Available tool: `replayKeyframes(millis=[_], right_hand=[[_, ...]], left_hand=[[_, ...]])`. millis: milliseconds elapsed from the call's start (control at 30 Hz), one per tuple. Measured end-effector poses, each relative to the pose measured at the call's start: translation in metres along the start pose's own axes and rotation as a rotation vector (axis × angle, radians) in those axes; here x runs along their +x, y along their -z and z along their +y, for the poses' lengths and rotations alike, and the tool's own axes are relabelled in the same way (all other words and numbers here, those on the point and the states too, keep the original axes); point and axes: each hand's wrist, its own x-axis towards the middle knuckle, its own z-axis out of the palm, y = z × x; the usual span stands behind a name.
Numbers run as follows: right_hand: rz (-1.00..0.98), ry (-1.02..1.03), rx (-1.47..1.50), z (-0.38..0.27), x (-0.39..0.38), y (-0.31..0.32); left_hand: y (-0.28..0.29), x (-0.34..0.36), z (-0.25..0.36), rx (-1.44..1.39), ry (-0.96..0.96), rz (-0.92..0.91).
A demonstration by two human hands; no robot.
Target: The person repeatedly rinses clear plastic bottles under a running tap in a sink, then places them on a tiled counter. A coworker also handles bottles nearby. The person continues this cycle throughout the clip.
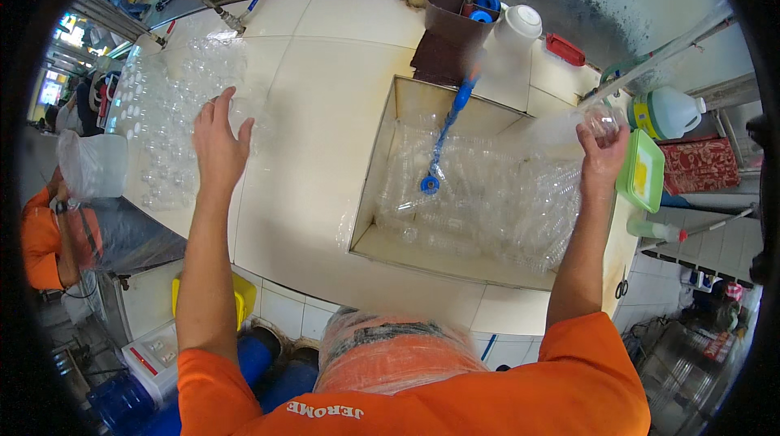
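Clear plastic bottle (602, 121), see-through and motion-blurred, long axis roughly sideways, neck end unclear, gripped in right hand (601, 161) at the sink's (380, 242) right side, sink holding many jumbled empties (487, 192), left hand (218, 147) spread wide near massed clear bottles (166, 139) left of sink.

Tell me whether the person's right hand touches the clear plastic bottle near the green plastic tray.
Touching: the head view shows the right hand gripping the clear plastic bottle with its fingers.
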Motion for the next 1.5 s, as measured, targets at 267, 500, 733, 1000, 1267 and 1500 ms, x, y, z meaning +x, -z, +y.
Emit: replayKeyframes(millis=[267,500,733,1000,1267,1500], right_hand=[[-0.353,-1.007,0.608,0.071,-0.132,-0.035],[-0.598,-0.870,-0.097,0.163,-0.144,-0.134],[-0.960,-0.530,-0.705,0.304,-0.183,-0.197],[-0.648,-0.418,-0.511,0.248,-0.158,-0.148],[-0.250,-0.152,-0.518,0.162,-0.079,-0.039],[-0.143,-0.053,-0.216,0.011,-0.008,-0.007]], left_hand=[[-0.012,-0.017,0.067,-0.169,0.066,0.127],[-0.128,-0.139,0.190,-1.570,1.159,-1.178],[-0.128,-0.158,0.187,-1.833,1.727,-1.284],[-0.065,-0.137,0.164,-1.863,1.486,-1.277],[-0.038,0.038,0.054,-1.310,0.632,0.011],[-0.059,0.140,-0.071,0.164,0.341,-0.192]])
